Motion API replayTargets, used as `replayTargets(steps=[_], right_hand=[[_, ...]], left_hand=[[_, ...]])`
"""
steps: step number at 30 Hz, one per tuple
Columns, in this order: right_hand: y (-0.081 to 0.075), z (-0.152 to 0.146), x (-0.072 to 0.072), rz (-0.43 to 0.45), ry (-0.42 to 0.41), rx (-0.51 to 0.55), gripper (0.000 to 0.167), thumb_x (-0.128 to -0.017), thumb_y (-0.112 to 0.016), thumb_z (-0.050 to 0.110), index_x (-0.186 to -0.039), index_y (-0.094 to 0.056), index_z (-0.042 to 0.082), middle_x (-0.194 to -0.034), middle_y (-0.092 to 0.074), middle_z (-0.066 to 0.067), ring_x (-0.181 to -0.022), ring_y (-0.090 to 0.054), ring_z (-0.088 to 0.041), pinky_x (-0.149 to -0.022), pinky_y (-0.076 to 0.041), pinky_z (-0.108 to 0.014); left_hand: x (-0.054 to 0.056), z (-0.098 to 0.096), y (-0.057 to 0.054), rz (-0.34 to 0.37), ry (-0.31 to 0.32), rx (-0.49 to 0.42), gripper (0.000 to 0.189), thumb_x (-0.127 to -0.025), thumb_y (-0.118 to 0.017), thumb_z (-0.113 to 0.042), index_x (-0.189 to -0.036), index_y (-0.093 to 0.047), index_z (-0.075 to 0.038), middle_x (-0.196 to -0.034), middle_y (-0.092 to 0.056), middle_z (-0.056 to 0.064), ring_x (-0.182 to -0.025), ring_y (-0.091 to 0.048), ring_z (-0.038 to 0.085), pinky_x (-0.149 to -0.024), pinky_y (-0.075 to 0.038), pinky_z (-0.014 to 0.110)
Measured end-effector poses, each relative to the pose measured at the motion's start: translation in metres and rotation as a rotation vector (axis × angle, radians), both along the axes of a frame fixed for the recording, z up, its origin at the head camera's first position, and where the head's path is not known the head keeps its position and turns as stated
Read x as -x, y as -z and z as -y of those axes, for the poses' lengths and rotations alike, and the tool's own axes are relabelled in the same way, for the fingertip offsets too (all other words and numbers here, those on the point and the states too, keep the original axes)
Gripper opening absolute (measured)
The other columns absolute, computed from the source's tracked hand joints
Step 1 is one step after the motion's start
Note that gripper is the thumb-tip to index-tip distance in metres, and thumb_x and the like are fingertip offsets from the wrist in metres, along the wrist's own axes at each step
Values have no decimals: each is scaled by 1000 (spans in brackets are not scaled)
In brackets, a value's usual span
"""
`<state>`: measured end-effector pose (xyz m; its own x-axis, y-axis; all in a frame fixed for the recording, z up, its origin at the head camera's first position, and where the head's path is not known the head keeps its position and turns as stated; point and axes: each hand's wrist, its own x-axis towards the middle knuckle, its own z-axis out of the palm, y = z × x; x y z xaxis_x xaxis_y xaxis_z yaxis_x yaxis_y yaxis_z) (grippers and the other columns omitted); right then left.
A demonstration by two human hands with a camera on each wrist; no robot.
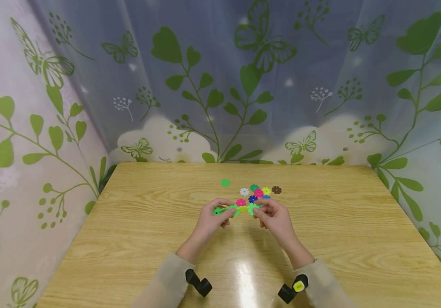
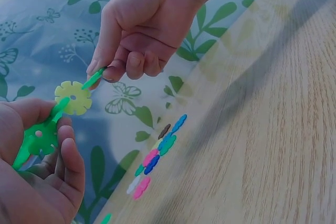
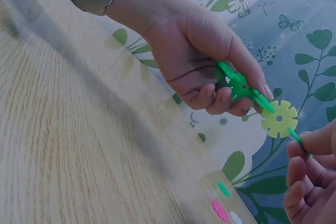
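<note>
Table (image 1: 320, 239) under 2 hands (image 1: 279, 218), 1 yellow disc (image 3: 280, 126) between 2 green discs (image 2: 93, 78)

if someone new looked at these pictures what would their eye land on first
Probably the yellow notched disc, linked between green notched discs and held above the table between the left grip and right grip. Next, likely the loose, brightly coloured discs on the tabletop just beyond. Then the curtain behind, with its large green butterflies and leaves.
</note>
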<state>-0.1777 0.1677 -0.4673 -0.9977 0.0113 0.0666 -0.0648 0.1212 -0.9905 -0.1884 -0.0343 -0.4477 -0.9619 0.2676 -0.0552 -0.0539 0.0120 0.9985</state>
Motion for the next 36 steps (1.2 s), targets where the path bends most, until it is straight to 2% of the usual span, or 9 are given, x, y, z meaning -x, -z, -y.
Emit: replayTargets(steps=[7,9,14,20,25,30,36], right_hand=[[-3,0,-1,-19,-81,5,20,-88,-62,2,-105,-60,-9,-77,-63,-22,-50,-48,-13,-44,-41,-19],[-1,-1,0,-11,-101,6,20,-88,-62,0,-105,-59,-10,-76,-64,-21,-51,-49,-13,-45,-42,-20],[5,0,1,36,-108,56,18,-88,-59,-4,-106,-58,-7,-76,-64,-17,-51,-50,-13,-44,-43,-18],[4,4,0,-5,-121,85,19,-88,-59,-5,-107,-57,-8,-79,-61,-25,-50,-50,-12,-43,-42,-16],[3,3,-1,-28,-132,72,20,-88,-59,-3,-108,-57,-7,-79,-61,-25,-51,-51,-12,-44,-43,-16],[3,-1,0,-44,-119,72,24,-90,-60,2,-112,-58,-6,-78,-61,-23,-53,-52,-13,-45,-44,-16],[2,-5,0,-43,-86,71,28,-91,-61,10,-114,-59,-4,-79,-61,-24,-54,-52,-12,-47,-44,-18]], left_hand=[[1,1,1,-31,30,37,23,-87,-67,-10,-107,-62,-1,-79,-59,7,-59,-55,13,-63,-55,41],[5,1,9,-28,39,37,24,-86,-68,-11,-108,-62,-2,-79,-59,6,-60,-56,13,-62,-56,40],[15,2,26,-41,65,48,27,-84,-71,-18,-107,-62,-7,-79,-61,7,-62,-58,15,-58,-54,29],[15,4,24,-67,102,67,28,-84,-71,-20,-107,-61,-8,-81,-63,15,-63,-60,16,-58,-55,27],[15,3,23,-58,101,66,28,-85,-70,-16,-109,-60,-5,-81,-62,12,-63,-59,16,-58,-55,28],[15,2,24,-52,106,52,33,-85,-68,-11,-115,-58,0,-83,-60,6,-65,-60,17,-61,-56,36],[13,2,26,-50,132,3,38,-88,-66,-17,-121,-56,-1,-93,-58,9,-67,-61,18,-67,-56,48]])
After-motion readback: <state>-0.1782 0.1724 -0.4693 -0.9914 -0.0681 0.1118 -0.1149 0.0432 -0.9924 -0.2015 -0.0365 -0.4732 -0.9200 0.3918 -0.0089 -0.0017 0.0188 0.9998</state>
